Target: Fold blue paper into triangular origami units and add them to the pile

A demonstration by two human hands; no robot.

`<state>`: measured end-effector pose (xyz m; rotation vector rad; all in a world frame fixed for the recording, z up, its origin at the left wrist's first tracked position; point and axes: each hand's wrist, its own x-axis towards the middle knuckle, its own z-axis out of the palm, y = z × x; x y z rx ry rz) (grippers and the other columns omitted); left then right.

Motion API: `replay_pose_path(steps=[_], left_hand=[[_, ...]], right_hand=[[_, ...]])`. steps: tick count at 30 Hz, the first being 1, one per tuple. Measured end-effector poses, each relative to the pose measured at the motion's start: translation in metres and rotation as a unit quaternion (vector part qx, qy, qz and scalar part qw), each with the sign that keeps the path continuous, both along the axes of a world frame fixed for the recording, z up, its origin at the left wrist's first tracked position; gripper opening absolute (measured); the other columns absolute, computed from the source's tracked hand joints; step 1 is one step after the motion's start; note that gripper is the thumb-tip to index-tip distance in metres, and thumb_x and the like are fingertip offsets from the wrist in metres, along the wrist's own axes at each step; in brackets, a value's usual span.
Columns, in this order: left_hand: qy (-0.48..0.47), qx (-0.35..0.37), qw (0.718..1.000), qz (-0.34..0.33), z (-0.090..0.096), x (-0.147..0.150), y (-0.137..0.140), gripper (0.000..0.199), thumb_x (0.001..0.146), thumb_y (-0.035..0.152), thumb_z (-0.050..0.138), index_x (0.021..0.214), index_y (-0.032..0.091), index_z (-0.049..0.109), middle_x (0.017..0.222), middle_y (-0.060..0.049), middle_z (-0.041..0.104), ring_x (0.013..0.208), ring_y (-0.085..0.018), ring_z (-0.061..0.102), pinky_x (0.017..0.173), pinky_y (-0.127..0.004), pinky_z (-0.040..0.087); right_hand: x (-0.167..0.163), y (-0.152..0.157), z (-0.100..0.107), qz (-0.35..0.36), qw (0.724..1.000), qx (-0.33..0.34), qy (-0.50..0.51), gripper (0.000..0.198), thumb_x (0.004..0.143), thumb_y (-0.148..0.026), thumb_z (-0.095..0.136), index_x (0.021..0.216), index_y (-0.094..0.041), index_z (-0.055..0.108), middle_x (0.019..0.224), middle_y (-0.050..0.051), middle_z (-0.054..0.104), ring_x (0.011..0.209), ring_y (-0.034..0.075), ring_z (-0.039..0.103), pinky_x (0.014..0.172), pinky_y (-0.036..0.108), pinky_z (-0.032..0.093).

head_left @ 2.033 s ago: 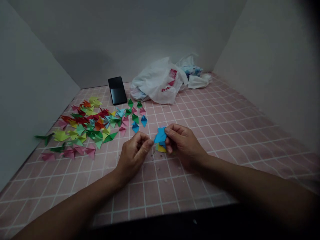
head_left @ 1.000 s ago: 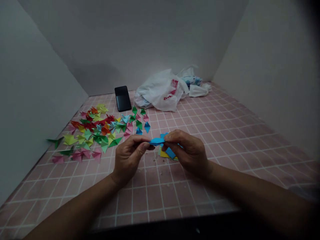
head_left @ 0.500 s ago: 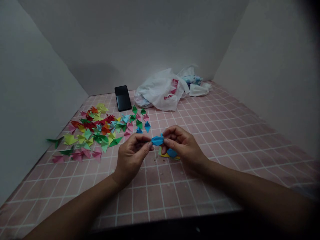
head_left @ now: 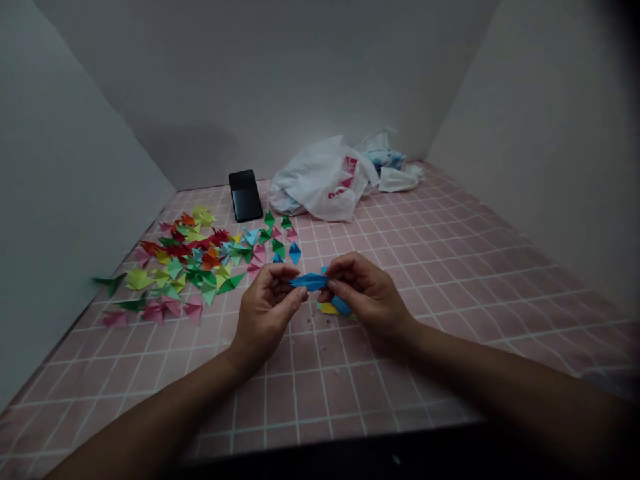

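Pink gridded tablecloth [head_left: 450,260], plain walls [head_left: 320,73] on three sides. Between the hands, blue folded paper [head_left: 311,282] pointed left, long axis crosswise; right hand [head_left: 370,293] pinched its right end, left hand's [head_left: 265,307] hold unclear.

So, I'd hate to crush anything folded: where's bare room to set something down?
Widest: between the white bags, the right wall and the right forearm. Smaller: between that arm and the left forearm, with a few specks. Crowded: left, with folded papers and phone; by the right hand, yellow paper.
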<state>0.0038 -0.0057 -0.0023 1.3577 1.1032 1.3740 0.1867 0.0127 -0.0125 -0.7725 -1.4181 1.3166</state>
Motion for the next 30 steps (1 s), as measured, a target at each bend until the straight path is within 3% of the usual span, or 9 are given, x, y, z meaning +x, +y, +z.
replay_pose_path(steps=[5,8,13,21,30], left_hand=[[0.023,0.007,1.000,0.000,-0.0027,-0.0001,-0.0009,0.024,0.078,0.017,0.073,0.099,0.019,0.061,0.087,0.000,0.067,0.074,-0.011,0.068,0.070,-0.023,0.056],[0.048,0.013,0.999,-0.014,-0.0042,-0.0001,-0.0021,0.026,0.078,0.016,0.073,0.100,0.019,0.060,0.089,-0.001,0.066,0.079,-0.013,0.067,0.073,-0.026,0.056],[0.044,0.004,0.999,-0.016,-0.0040,0.0005,-0.0022,0.029,0.077,0.017,0.075,0.101,0.020,0.059,0.085,0.000,0.065,0.074,-0.013,0.066,0.071,-0.026,0.056],[0.014,0.001,1.000,-0.005,-0.0002,0.0014,-0.0011,0.021,0.079,0.018,0.073,0.094,0.019,0.059,0.080,0.002,0.065,0.071,-0.010,0.065,0.067,-0.021,0.055],[0.017,-0.014,1.000,-0.004,-0.0004,0.0008,-0.0003,0.020,0.076,0.019,0.075,0.087,0.019,0.058,0.076,0.001,0.065,0.068,-0.012,0.065,0.064,-0.023,0.054]], right_hand=[[-0.0001,0.0000,-0.0030,0.025,0.999,0.000,-0.036,0.016,0.089,-0.026,0.068,0.101,-0.021,0.059,0.082,-0.001,0.067,0.070,0.013,0.071,0.067,0.027,0.058],[-0.0006,0.0009,-0.0028,0.066,0.996,-0.053,-0.031,0.021,0.088,-0.031,0.071,0.102,-0.019,0.060,0.074,-0.002,0.067,0.062,0.012,0.068,0.060,0.025,0.056],[-0.0012,0.0008,-0.0016,0.106,0.987,-0.119,-0.013,0.021,0.089,-0.035,0.069,0.087,-0.017,0.061,0.067,-0.002,0.066,0.051,0.010,0.063,0.051,0.022,0.053],[-0.0032,0.0009,-0.0016,0.106,0.986,-0.122,0.043,0.023,0.088,-0.030,0.071,0.101,-0.020,0.056,0.074,-0.002,0.070,0.059,0.012,0.069,0.059,0.026,0.058],[-0.0028,-0.0009,-0.0009,0.086,0.991,-0.093,0.036,0.020,0.088,-0.027,0.070,0.099,-0.022,0.053,0.075,-0.003,0.069,0.059,0.011,0.069,0.058,0.025,0.057]])
